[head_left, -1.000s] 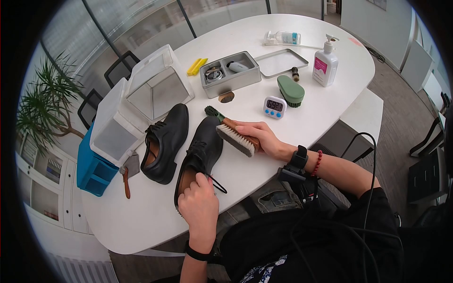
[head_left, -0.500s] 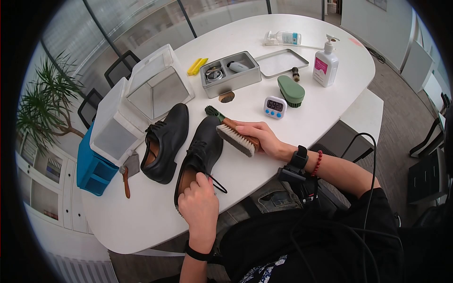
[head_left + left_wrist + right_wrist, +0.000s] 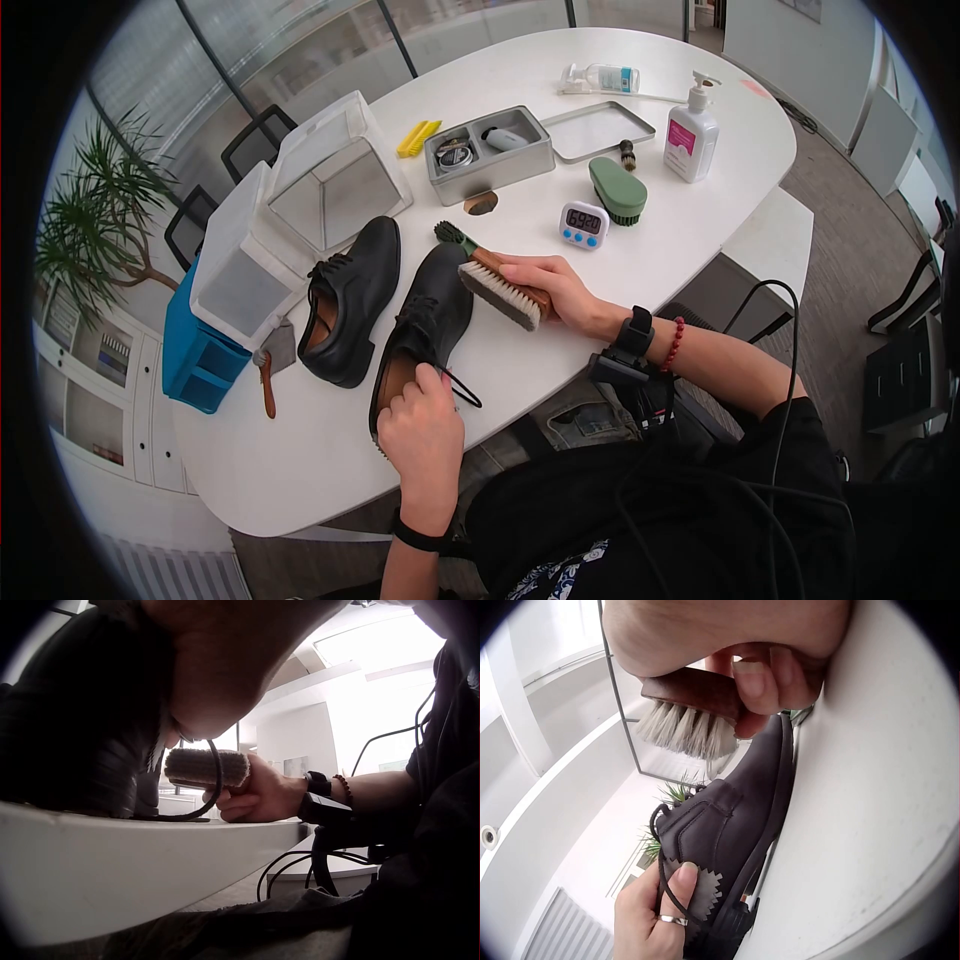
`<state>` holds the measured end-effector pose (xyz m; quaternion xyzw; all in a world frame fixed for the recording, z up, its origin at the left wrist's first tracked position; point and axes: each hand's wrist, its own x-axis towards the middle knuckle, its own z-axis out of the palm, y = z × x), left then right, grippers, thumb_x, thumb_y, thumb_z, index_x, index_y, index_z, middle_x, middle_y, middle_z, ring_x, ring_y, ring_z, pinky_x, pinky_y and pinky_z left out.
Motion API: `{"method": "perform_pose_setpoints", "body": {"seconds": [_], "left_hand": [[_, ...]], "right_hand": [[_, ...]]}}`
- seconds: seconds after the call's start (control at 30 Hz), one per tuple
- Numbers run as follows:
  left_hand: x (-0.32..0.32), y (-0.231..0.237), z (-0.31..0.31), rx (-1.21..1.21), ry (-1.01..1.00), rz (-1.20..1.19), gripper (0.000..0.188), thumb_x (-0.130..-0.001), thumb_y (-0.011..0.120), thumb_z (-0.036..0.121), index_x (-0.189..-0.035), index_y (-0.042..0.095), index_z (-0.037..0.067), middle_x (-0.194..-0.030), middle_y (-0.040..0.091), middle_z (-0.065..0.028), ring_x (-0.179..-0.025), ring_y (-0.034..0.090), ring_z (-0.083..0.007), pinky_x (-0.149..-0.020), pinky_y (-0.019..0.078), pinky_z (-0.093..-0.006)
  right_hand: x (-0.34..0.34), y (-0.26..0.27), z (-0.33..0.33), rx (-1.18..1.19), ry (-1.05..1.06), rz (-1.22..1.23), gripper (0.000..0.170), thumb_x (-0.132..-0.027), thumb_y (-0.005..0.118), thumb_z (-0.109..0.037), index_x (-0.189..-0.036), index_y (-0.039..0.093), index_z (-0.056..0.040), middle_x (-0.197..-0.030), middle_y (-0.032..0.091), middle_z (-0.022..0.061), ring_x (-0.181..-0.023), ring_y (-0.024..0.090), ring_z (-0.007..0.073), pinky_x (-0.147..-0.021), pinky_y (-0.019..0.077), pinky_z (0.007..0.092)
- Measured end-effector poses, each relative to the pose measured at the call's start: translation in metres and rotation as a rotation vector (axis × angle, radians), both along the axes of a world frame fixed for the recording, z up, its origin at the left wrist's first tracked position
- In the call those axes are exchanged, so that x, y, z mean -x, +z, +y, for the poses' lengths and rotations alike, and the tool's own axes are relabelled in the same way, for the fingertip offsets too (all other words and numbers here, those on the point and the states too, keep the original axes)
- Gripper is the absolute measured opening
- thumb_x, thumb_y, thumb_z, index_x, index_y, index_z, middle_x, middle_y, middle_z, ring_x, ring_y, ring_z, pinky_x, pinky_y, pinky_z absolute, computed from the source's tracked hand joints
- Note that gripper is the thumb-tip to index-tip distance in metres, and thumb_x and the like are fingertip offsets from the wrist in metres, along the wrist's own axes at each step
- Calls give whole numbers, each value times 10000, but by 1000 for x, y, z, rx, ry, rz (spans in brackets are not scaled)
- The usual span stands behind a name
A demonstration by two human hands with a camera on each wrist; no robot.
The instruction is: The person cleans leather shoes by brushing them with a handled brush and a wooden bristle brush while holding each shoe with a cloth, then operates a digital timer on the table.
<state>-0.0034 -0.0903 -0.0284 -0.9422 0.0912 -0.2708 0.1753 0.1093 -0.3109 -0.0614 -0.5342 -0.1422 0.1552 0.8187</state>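
Note:
A black lace-up leather shoe [image 3: 440,300] lies on the white table, toe pointing away. At its heel end my left hand [image 3: 420,430] grips the rim of the opening, fingers curled over it. In the right wrist view the left thumb [image 3: 684,881] pins a grey zigzag-edged cloth [image 3: 705,896] against the shoe's side. My right hand [image 3: 560,292] holds a wooden shoe brush [image 3: 505,290] by its back, pale bristles facing the shoe's side. That hand rests low at the table, right of the toe. The matching shoe [image 3: 352,300] stands to the left.
A dark-bristled green brush [image 3: 455,237] lies beyond the toe. Further back are a metal tin [image 3: 490,185], a timer [image 3: 583,226], a green brush [image 3: 618,192] and a pump bottle [image 3: 690,140]. White boxes [image 3: 235,260] and a small wooden-handled brush [image 3: 267,385] are at the left.

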Motion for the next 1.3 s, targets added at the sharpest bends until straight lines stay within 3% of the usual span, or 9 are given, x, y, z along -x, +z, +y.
{"method": "perform_pose_setpoints", "body": {"seconds": [0.17, 0.27, 0.33, 0.47, 0.53, 0.77, 1.0, 1.07, 1.3], "left_hand": [[-3, -5, 2, 9, -15, -21, 235, -966, 624, 304, -843, 523, 131, -640, 555, -9, -597, 637, -192, -558, 483, -329], [-3, -5, 2, 109, -39, -7, 225, -938, 650, 294, -873, 525, 118, -650, 600, -41, -598, 656, -242, -555, 506, -377], [-4, -9, 2, 100, -27, -13, 218, -939, 646, 292, -874, 520, 127, -643, 586, -29, -581, 650, -206, -534, 494, -354], [-5, -12, 4, 5, 21, -55, 235, -934, 652, 284, -826, 515, 126, -585, 532, -1, -516, 601, -159, -487, 436, -304], [-5, -14, 7, 5, 3, -70, 246, -932, 654, 280, -806, 512, 124, -566, 513, 8, -498, 585, -150, -476, 416, -292], [-5, -12, 5, 22, 12, -35, 235, -946, 623, 318, -847, 515, 134, -617, 557, 3, -554, 631, -160, -515, 462, -302], [-1, -6, 3, 54, 5, -2, 274, -898, 709, 312, -855, 528, 110, -638, 579, -36, -594, 643, -218, -558, 488, -348], [-2, -7, 4, -31, 0, -46, 286, -932, 680, 344, -827, 511, 139, -598, 518, 17, -550, 600, -159, -523, 444, -294], [-2, -5, 3, -49, 5, -38, 280, -932, 681, 333, -819, 516, 137, -597, 523, 15, -550, 602, -159, -521, 441, -291]], "right_hand": [[-5, -10, 4, -22, -51, 26, 494, -1017, 609, -311, -1425, 575, -35, -1008, 688, -6, -744, 570, 17, -593, 426, 184], [1, -1, 4, 11, -58, 71, 491, -1013, 592, -346, -1407, 591, -52, -1007, 701, 12, -775, 633, 61, -603, 485, 214], [-6, -9, -3, 123, -18, 28, 495, -1023, 534, -391, -1369, 606, -43, -1006, 704, 3, -771, 643, 53, -595, 481, 207], [-6, -8, -9, 224, -33, 85, 510, -976, 559, -484, -1277, 652, -83, -1003, 702, -34, -778, 625, 28, -625, 461, 182], [-3, -9, -4, 244, -153, 97, 504, -966, 575, -502, -1252, 661, -97, -980, 696, -44, -755, 606, 22, -603, 439, 176], [-5, -11, -2, 233, -119, 60, 534, -980, 540, -467, -1314, 628, -59, -981, 707, -28, -738, 617, 21, -583, 443, 175], [1, 0, 2, 156, -52, 13, 564, -1014, 539, -398, -1439, 542, -27, -1041, 702, 18, -755, 626, 43, -593, 470, 183], [3, 5, 2, 145, -45, 16, 569, -1015, 542, -399, -1447, 534, -30, -1010, 700, 17, -731, 619, 37, -570, 466, 178], [3, 4, 5, 127, -61, 6, 574, -1017, 543, -397, -1462, 518, -36, -987, 696, 5, -707, 609, 30, -538, 447, 175]]}}
